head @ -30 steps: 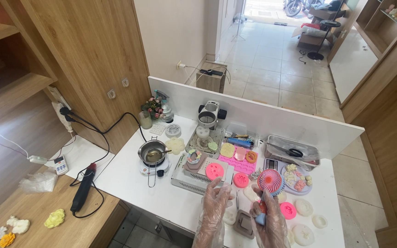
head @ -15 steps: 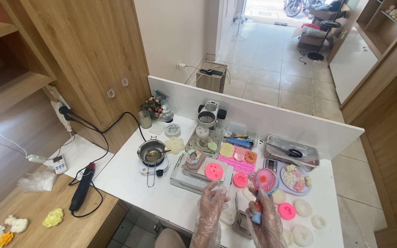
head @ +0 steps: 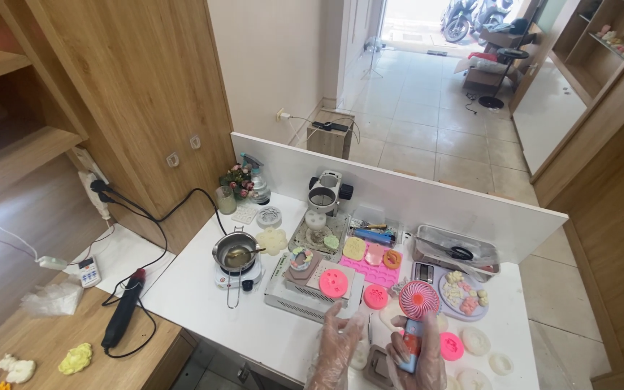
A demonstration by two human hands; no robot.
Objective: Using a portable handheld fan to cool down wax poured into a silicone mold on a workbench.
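Currently, at lower centre of frame, right hand (head: pixel 419 354) fingers clenched around a pink handheld fan (head: pixel 417 307), held upright over the white bench (head: pixel 196 296). Left hand (head: pixel 337 347), gloved, fingers released, just beside it.

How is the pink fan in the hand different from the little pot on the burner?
The pink handheld fan is held upright in the right hand; the small metal pot sits on a burner on the white table. The fan is pink with a round grille; the pot is silvery and open-topped. Both are round.
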